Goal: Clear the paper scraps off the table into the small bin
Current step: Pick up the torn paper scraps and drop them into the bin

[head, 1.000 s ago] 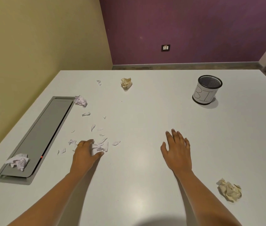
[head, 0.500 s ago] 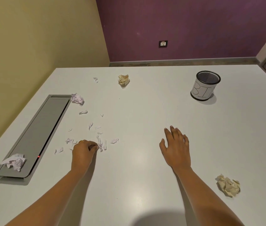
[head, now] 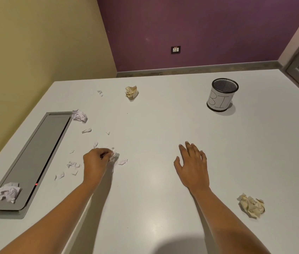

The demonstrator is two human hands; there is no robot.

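Several small white paper scraps [head: 74,166] lie scattered on the white table [head: 154,125], left of centre. My left hand [head: 95,162] is among them with its fingers closed on a small bunch of white scraps [head: 113,156]. My right hand [head: 192,164] rests flat and open on the table, holding nothing. The small bin [head: 221,95], a black mesh cup with a white label, stands upright at the far right. Crumpled balls lie about: a cream one [head: 131,92] at the back, a cream one [head: 252,206] near right, a white one [head: 79,116] and a white one [head: 7,192] at the left.
A long grey cable hatch [head: 33,158] is set into the table along its left side, with a small red light on its edge. A yellow wall runs on the left and a purple wall with a socket stands behind the table.
My left hand has closed from a loose spread into a pinch, gathering scraps under its fingertips. The right hand has stayed flat in place.
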